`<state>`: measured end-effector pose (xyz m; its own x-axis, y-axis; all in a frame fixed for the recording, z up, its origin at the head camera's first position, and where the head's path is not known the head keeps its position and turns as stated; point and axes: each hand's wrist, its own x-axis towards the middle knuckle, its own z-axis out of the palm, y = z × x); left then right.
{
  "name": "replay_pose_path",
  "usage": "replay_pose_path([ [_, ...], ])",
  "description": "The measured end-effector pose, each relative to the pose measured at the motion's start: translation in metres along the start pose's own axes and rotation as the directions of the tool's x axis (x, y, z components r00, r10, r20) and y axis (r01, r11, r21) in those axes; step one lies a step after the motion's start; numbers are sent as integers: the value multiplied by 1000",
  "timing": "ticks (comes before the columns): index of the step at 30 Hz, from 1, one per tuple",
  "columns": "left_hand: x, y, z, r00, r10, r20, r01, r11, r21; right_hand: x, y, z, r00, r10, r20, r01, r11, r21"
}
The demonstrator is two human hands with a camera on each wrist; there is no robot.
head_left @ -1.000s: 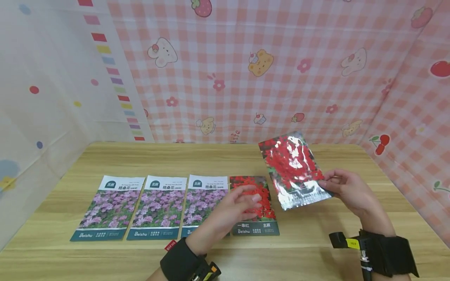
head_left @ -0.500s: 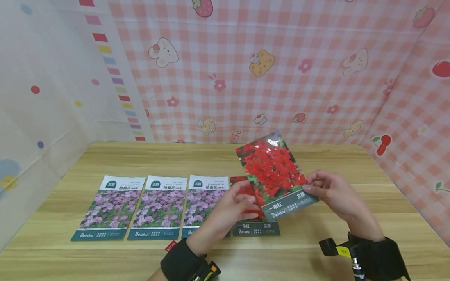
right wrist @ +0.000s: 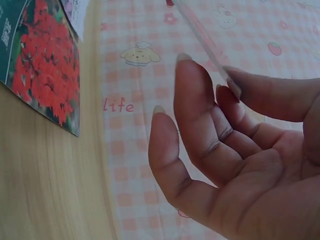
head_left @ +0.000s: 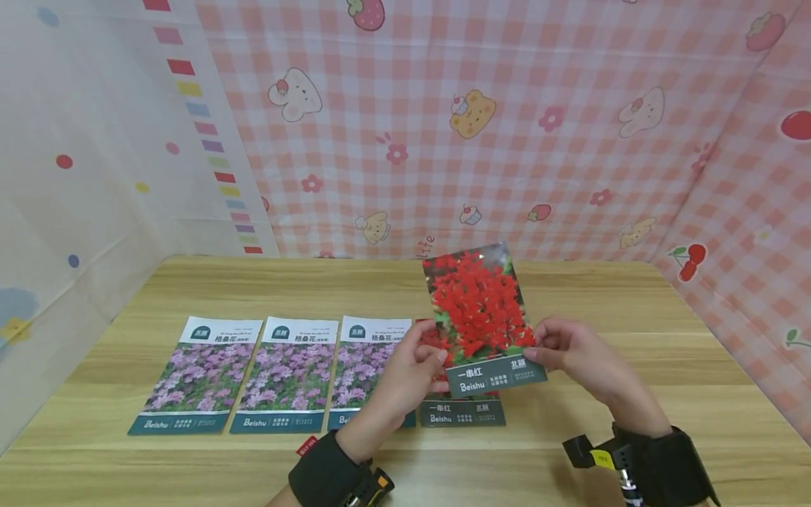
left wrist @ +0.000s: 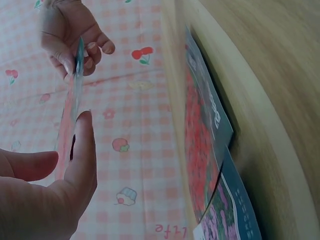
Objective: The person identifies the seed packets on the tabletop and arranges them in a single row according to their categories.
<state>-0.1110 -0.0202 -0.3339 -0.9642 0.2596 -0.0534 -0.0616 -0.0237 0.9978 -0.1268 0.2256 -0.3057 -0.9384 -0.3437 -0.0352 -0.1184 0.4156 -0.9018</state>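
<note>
A flower seed packet with red blooms (head_left: 481, 303) is held up, tilted, above the table between both hands. My right hand (head_left: 579, 359) pinches its lower right edge between thumb and fingers; the right wrist view shows the thumb (right wrist: 270, 92) against that edge. On the other side, my left hand (head_left: 405, 373) has the packet's left edge between thumb and fingers. The left wrist view shows the packet edge-on (left wrist: 67, 120), with the left thumb (left wrist: 35, 165) right at it. A second red-flower packet (head_left: 459, 414) lies below, partly hidden by the raised one.
Three purple-flower seed packets (head_left: 196, 377) lie in a row on the wooden table (head_left: 190, 472), left of the red one. The left forearm covers part of the nearest. A pink checked cloth (head_left: 405, 190) hangs behind the table.
My right hand has brought the raised packet leftward over the lying red packet, turning it more upright. Its left edge has come between my left thumb and fingers, and the left arm has barely moved.
</note>
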Motion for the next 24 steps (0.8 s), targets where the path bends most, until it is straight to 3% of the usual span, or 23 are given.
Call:
replay_pose_path([
  [8,3,-5,-1,1000,17,-22,-16,999,50,2,0,4,999,19,50,-17,999,-42],
  [24,4,-8,3,1000,-10,-9,11,998,67,3,3,3,999,48,11,-47,995,-89],
])
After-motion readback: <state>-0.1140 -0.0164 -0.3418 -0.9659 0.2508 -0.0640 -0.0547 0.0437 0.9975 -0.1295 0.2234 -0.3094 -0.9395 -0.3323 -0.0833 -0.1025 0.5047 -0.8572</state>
